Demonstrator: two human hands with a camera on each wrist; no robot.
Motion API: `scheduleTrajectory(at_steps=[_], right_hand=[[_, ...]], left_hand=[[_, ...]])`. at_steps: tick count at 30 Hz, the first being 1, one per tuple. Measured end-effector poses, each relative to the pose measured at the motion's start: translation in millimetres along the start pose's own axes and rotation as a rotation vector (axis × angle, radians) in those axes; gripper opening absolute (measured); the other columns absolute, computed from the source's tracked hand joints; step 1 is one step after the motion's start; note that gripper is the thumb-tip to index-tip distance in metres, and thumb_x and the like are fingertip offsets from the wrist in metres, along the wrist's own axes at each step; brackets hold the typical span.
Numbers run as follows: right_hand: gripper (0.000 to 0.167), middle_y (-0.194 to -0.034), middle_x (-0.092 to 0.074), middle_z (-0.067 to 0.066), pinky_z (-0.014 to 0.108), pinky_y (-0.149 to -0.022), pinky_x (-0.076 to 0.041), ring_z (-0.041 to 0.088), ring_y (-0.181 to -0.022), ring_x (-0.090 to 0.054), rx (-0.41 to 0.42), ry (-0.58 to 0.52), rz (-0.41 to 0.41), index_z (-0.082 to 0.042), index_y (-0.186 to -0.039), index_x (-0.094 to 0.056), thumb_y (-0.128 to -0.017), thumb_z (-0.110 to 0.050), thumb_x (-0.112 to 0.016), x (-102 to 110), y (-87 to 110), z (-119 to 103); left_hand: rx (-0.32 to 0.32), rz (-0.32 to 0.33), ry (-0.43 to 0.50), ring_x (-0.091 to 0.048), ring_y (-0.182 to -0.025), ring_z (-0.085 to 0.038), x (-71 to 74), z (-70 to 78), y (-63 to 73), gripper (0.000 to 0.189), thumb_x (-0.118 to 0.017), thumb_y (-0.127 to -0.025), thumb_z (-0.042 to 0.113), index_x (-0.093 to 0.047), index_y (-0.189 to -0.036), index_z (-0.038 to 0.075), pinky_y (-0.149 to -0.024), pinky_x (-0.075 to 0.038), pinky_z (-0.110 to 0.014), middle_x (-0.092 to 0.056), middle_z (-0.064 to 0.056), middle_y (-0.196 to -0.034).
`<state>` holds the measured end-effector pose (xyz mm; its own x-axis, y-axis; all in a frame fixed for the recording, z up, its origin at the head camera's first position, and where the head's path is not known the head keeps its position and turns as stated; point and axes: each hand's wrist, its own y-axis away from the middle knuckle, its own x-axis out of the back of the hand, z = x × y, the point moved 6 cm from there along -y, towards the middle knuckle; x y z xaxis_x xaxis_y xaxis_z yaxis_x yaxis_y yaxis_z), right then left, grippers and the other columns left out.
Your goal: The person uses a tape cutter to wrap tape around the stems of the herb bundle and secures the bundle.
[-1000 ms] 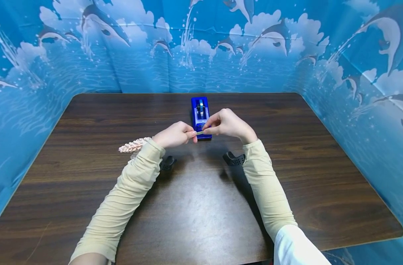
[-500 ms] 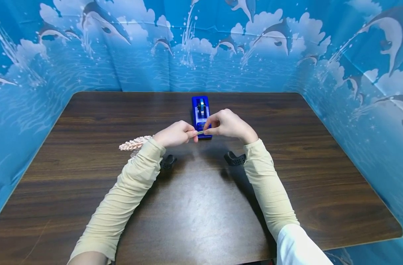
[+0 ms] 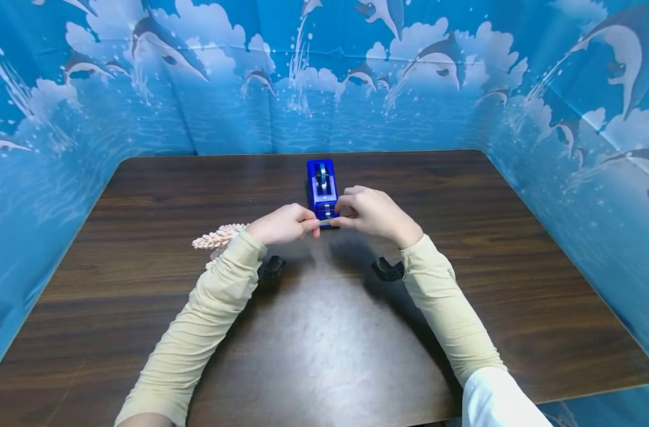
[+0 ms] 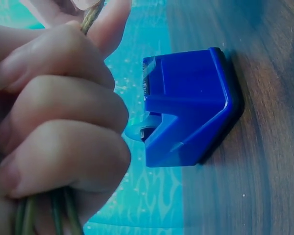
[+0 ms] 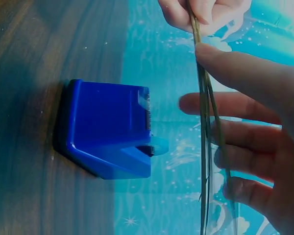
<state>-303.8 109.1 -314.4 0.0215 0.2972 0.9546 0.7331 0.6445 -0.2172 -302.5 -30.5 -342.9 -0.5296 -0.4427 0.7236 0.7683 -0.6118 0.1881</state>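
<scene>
My left hand (image 3: 284, 224) grips a bundle of thin green-brown stems (image 5: 204, 122), its fingers curled round them in the left wrist view. Past its wrist, pale pink blossom sprays (image 3: 217, 238) stick out to the left, partly hidden by the sleeve. The right hand (image 3: 377, 214) is beside the stems' other end with thumb and index finger apart. In the right wrist view its thumb tip is right at the stems, and the other fingers reach behind them. Just beyond both hands stands a blue tape dispenser (image 3: 321, 184), with a short tape end (image 4: 149, 67) at its cutter.
A dark wood table (image 3: 324, 332) lies under everything. Blue dolphin-print cloth (image 3: 324, 89) hangs along the back and sides. Black perforated wrist mounts (image 3: 388, 270) sit beneath both forearms.
My right hand has shifted slightly right and toward me, and its thumb and index finger have parted. The left hand keeps its hold on the stems. The head view has tilted a little.
</scene>
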Motion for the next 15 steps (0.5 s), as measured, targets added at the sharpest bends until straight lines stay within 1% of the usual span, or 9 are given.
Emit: scheduleTrajectory(at_steps=[3,5,8,11,14,15], right_hand=[[0.024,-0.080,-0.058,0.001,0.031,-0.067,-0.045,0.015,-0.074,-0.053,0.061,0.023,-0.008,-0.011,-0.086,-0.072,-0.087,-0.035,-0.071,1,3.9,-2],[0.024,-0.076,-0.057,-0.001,0.030,-0.065,-0.044,0.013,-0.070,-0.052,0.093,0.036,-0.046,-0.013,-0.080,-0.070,-0.089,-0.035,-0.069,0,5.7,-3],[0.027,-0.065,-0.051,-0.006,0.027,-0.058,-0.038,0.009,-0.061,-0.045,0.103,0.038,-0.131,-0.014,-0.074,-0.066,-0.093,-0.033,-0.064,-4,5.9,-4],[0.028,-0.060,-0.046,-0.009,0.024,-0.056,-0.034,0.006,-0.057,-0.039,0.098,0.027,-0.221,-0.013,-0.073,-0.066,-0.095,-0.031,-0.061,-9,4.9,-5],[0.029,-0.059,-0.045,-0.010,0.023,-0.055,-0.033,0.005,-0.055,-0.037,0.107,0.026,-0.265,-0.013,-0.072,-0.067,-0.095,-0.030,-0.061,-11,5.3,-6],[0.030,-0.058,-0.045,-0.010,0.023,-0.054,-0.032,0.005,-0.055,-0.037,0.113,0.027,-0.272,-0.014,-0.070,-0.065,-0.095,-0.030,-0.061,-12,5.6,-6]], left_hand=[[-0.009,-0.011,-0.011,-0.035,-0.053,-0.009,-3.0,2.4,0.8,0.027,-0.044,-0.102,0.013,-0.066,-0.094,0.000,-0.051,-0.026,-0.023,-0.042,0.003,-0.062],[-0.020,-0.020,-0.023,-0.037,-0.055,-0.009,-5.7,3.1,0.9,0.027,-0.045,-0.102,0.014,-0.066,-0.094,0.001,-0.053,-0.028,-0.023,-0.043,0.003,-0.063],[-0.038,-0.030,-0.039,-0.038,-0.056,-0.009,-8.9,3.0,0.7,0.027,-0.046,-0.102,0.016,-0.067,-0.094,0.001,-0.054,-0.029,-0.024,-0.044,0.003,-0.064],[-0.056,-0.061,-0.070,-0.040,-0.057,-0.009,-11.9,2.8,0.5,0.028,-0.046,-0.102,0.018,-0.066,-0.094,0.000,-0.056,-0.033,-0.024,-0.046,0.004,-0.064],[-0.073,-0.108,-0.097,-0.043,-0.057,-0.008,-14.9,3.4,0.5,0.028,-0.045,-0.102,0.018,-0.065,-0.096,0.000,-0.057,-0.035,-0.023,-0.047,0.004,-0.063],[-0.065,-0.126,-0.090,-0.043,-0.056,-0.008,-15.8,3.6,1.0,0.028,-0.044,-0.102,0.017,-0.065,-0.097,0.000,-0.056,-0.036,-0.023,-0.048,0.004,-0.063]])
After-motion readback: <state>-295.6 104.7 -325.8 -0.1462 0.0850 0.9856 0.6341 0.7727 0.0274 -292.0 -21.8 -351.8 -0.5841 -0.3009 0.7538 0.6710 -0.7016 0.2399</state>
